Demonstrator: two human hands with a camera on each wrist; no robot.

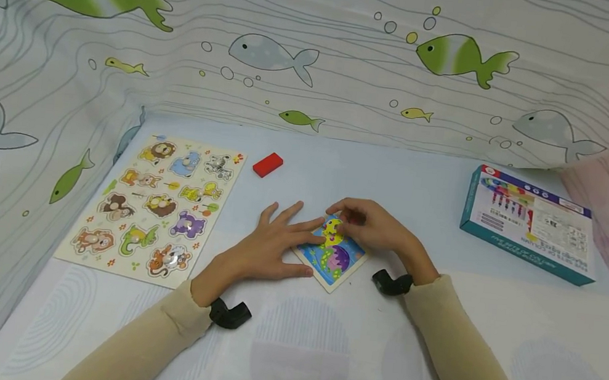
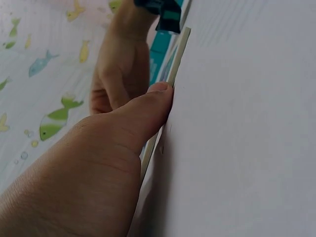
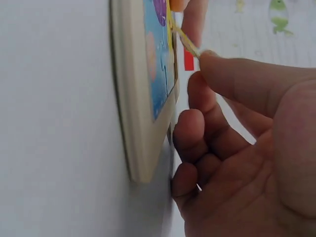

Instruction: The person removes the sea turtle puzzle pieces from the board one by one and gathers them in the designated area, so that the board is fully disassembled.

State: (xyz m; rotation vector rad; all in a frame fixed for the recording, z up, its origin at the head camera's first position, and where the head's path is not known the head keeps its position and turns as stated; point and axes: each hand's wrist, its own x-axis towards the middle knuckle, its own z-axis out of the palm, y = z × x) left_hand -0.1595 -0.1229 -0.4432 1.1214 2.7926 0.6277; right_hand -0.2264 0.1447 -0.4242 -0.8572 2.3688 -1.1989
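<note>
The little picture puzzle [image 1: 337, 258] lies on the table [image 1: 299, 350] right in front of the person, turned so one corner points back toward them; I can make out a yellow character and a purple shape on blue, inside a pale rim. Just above its face, a thin piece [image 3: 187, 42] is held at a tilt, pinched between thumb and fingertip of the right hand [image 1: 370, 223], the other fingers curled in; whether its lower end touches the puzzle I can't tell. The left hand [image 1: 271, 242] grasps nothing: its fingers are spread loose, some reaching over the puzzle, and the thumb rests against the near edge. Beyond them sits a red block [image 1: 268, 165], apart from both hands. Over on the person's left is a larger board [image 1: 129, 266] of animal pictures, a lion, a zebra and a crocodile among them; well off to the right, a flat box [image 1: 529, 225] with teal sides lies askew. The person wears beige sleeves [image 1: 156, 329], a black device [image 1: 230, 314] at each wrist, and behind everything hangs a fish-printed cloth [image 1: 342, 95].
</note>
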